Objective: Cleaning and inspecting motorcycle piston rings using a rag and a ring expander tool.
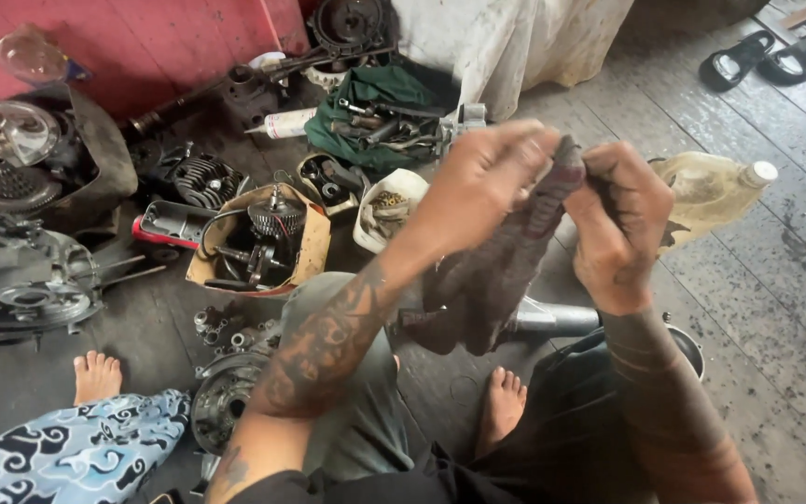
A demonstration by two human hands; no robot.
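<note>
- Gripping a dark greasy rag (pixel 501 271), my left hand (pixel 482 182) and right hand (pixel 619 224) pinched its top edge together at chest height.
- I saw its length hanging straight down between both forearms, equally near either hand.

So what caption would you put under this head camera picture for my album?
Both hands, left and right, hold up a dirty rag above a wooden floor strewn with engine parts.

Both forearms are showing dense dark tattoo patterns, and grime is smearing the left hand (pixel 482 182) and right hand (pixel 619 224). The person is wearing grey trousers, going barefoot, with no sleeves covering the forearms.
</note>
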